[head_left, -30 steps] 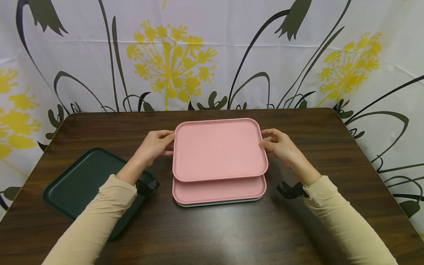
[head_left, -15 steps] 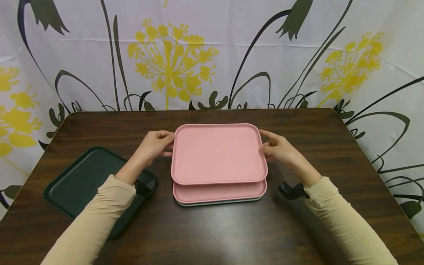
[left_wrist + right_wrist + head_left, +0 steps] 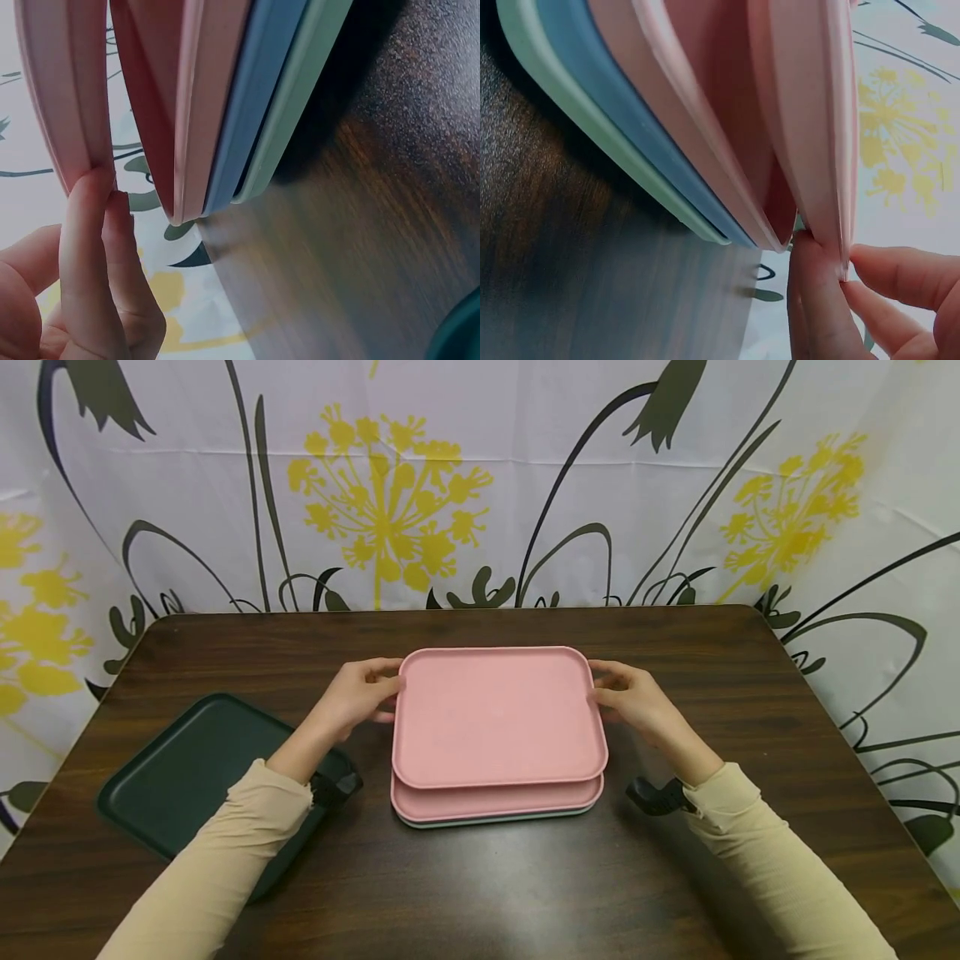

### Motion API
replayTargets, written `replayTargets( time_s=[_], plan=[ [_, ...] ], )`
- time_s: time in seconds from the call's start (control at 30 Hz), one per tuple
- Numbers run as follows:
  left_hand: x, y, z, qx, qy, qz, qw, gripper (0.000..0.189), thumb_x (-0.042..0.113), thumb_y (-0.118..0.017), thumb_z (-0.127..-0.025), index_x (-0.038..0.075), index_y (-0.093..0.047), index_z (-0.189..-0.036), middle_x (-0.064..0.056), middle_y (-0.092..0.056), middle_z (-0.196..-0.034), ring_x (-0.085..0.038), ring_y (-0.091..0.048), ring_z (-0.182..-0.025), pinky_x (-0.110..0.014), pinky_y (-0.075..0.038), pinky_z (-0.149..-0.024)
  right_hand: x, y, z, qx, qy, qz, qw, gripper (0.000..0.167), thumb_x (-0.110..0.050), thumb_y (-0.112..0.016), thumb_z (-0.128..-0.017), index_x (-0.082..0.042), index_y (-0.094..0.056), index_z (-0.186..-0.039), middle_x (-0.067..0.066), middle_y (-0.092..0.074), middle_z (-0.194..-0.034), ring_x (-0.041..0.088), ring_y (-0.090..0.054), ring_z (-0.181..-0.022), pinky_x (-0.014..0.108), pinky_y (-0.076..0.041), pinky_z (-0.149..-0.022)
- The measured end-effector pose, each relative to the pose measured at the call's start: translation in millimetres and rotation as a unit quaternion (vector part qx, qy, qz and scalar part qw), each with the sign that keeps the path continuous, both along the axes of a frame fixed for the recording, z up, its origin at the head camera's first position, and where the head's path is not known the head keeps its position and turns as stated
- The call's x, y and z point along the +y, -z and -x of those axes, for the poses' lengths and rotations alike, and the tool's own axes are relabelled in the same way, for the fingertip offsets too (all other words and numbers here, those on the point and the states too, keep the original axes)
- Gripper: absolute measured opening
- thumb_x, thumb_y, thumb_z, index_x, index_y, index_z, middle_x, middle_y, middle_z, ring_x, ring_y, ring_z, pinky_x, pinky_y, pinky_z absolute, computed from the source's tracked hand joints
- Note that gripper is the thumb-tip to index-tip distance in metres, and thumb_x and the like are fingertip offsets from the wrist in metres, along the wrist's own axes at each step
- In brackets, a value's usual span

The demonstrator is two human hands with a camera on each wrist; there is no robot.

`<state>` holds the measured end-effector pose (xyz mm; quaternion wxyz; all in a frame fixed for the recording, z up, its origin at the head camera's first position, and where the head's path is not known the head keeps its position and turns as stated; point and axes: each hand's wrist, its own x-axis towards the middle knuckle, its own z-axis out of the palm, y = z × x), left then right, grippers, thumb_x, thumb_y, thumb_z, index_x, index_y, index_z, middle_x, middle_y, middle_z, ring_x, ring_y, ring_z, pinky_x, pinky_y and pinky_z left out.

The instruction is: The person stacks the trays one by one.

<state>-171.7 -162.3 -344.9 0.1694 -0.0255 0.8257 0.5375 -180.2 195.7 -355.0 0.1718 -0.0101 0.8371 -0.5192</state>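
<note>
An upper pink tray (image 3: 498,714) is held level between both hands, a little above the stack. By its left rim my left hand (image 3: 360,697) pinches it, thumb on top and fingers beneath. My right hand (image 3: 633,697) grips the opposite rim between thumb and fingers. Below lies a second pink tray (image 3: 498,802), only its near strip showing in the head view. Both wrist views show a gap between the two pink trays. Under the lower one are a blue tray (image 3: 255,105) and, at the bottom, a light green tray (image 3: 300,97).
A dark green tray (image 3: 202,768) lies at an angle on the brown wooden table (image 3: 495,893), left of the stack and partly under the left forearm. A white curtain (image 3: 480,485) with flower prints hangs behind the table's far edge.
The upper pink tray has come down and nearer to me, covering more of the lower pink tray. Both hands have moved slightly with it and keep their hold.
</note>
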Motion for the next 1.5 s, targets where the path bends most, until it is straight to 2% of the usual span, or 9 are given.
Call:
replayTargets(
  time_s=[0.2,0.4,0.53,0.67,0.93,1.07,1.13,1.3,1.5],
  plan=[
    [0.2,0.6,-1.4,-0.015,0.009,0.013,0.9998,0.048,0.015,-0.049,-0.099,0.0,-0.039,-0.144,-0.023,-0.056,-0.112,-0.018,-0.063,-0.09,-0.03,-0.06,-0.074,-1.4,2.2,0.7,0.004,0.016,-0.001,0.9999,0.046,-0.006,-0.053,-0.094,0.002,-0.045,-0.139,0.019,-0.05,-0.119,0.013,-0.057,-0.093,0.041,-0.056,-0.09],
    [-2.3,3.1,-2.1,-0.028,0.018,0.014,0.9994,0.048,0.015,-0.048,-0.099,-0.001,-0.038,-0.143,-0.025,-0.055,-0.116,-0.009,-0.062,-0.08,-0.027,-0.061,-0.07,-2.2,5.3,0.5,-0.002,0.022,0.018,0.9996,0.042,-0.006,-0.053,-0.094,0.008,-0.047,-0.133,0.018,-0.052,-0.116,0.004,-0.059,-0.085,0.038,-0.058,-0.086],
    [-3.9,4.5,-2.7,-0.039,0.023,0.0,0.999,0.047,0.014,-0.048,-0.099,-0.003,-0.038,-0.142,-0.018,-0.057,-0.105,-0.006,-0.062,-0.075,-0.028,-0.061,-0.07,-2.7,6.9,0.6,-0.007,0.026,0.022,0.9994,0.04,-0.007,-0.054,-0.095,0.009,-0.047,-0.131,0.015,-0.053,-0.112,0.006,-0.06,-0.086,0.034,-0.06,-0.08],
    [-4.7,5.5,-3.2,-0.049,0.028,-0.016,0.9983,0.047,0.012,-0.048,-0.099,-0.005,-0.037,-0.141,-0.009,-0.057,-0.093,-0.006,-0.062,-0.072,-0.029,-0.061,-0.069,-3.5,6.6,0.5,-0.014,0.031,0.016,0.9993,0.04,-0.008,-0.055,-0.094,0.008,-0.048,-0.13,0.013,-0.053,-0.11,0.007,-0.06,-0.087,0.033,-0.06,-0.08],
    [-4.7,5.2,-2.6,-0.053,0.041,-0.015,0.9976,0.044,0.009,-0.046,-0.098,-0.007,-0.035,-0.137,-0.008,-0.057,-0.091,-0.007,-0.063,-0.069,-0.033,-0.061,-0.07,-4.0,9.1,3.5,-0.019,0.018,0.002,0.9996,0.046,-0.008,-0.054,-0.094,0.002,-0.046,-0.138,0.016,-0.055,-0.114,0.015,-0.061,-0.097,0.037,-0.059,-0.084],
    [-3.7,3.0,-2.4,-0.056,0.043,-0.003,0.9975,0.042,0.009,-0.047,-0.098,-0.008,-0.037,-0.135,-0.007,-0.057,-0.089,-0.005,-0.062,-0.066,-0.03,-0.061,-0.068,-3.2,10.5,6.2,-0.025,0.014,0.001,0.9996,0.045,-0.009,-0.054,-0.094,0.002,-0.048,-0.138,0.022,-0.056,-0.122,0.008,-0.061,-0.091,0.039,-0.059,-0.086],
    [-3.3,1.5,-2.5,-0.056,0.041,0.0,0.9976,0.042,0.01,-0.048,-0.098,-0.009,-0.038,-0.134,-0.006,-0.058,-0.088,-0.004,-0.062,-0.065,-0.028,-0.061,-0.067,-2.9,10.6,7.0,-0.027,0.013,0.004,0.9996,0.045,-0.009,-0.054,-0.094,0.002,-0.048,-0.137,0.021,-0.058,-0.122,0.003,-0.06,-0.085,0.038,-0.059,-0.085],
    [-3.1,0.0,-2.1,-0.052,0.027,0.013,0.9982,0.039,0.01,-0.05,-0.097,-0.011,-0.043,-0.129,-0.012,-0.059,-0.096,-0.005,-0.062,-0.072,-0.027,-0.061,-0.071,-3.2,11.5,7.3,-0.029,0.012,0.008,0.9995,0.045,-0.009,-0.054,-0.093,0.003,-0.048,-0.136,0.023,-0.057,-0.124,0.002,-0.06,-0.083,0.036,-0.06,-0.082],
    [-4.6,1.9,-1.6,-0.047,0.015,0.031,0.9983,0.038,0.011,-0.05,-0.097,-0.011,-0.048,-0.127,-0.023,-0.054,-0.115,-0.014,-0.062,-0.09,-0.028,-0.06,-0.077,-3.6,12.8,8.1,-0.029,0.011,0.005,0.9995,0.045,-0.009,-0.054,-0.093,0.003,-0.048,-0.136,0.022,-0.056,-0.123,0.006,-0.06,-0.087,0.035,-0.06,-0.08]
  ],
)
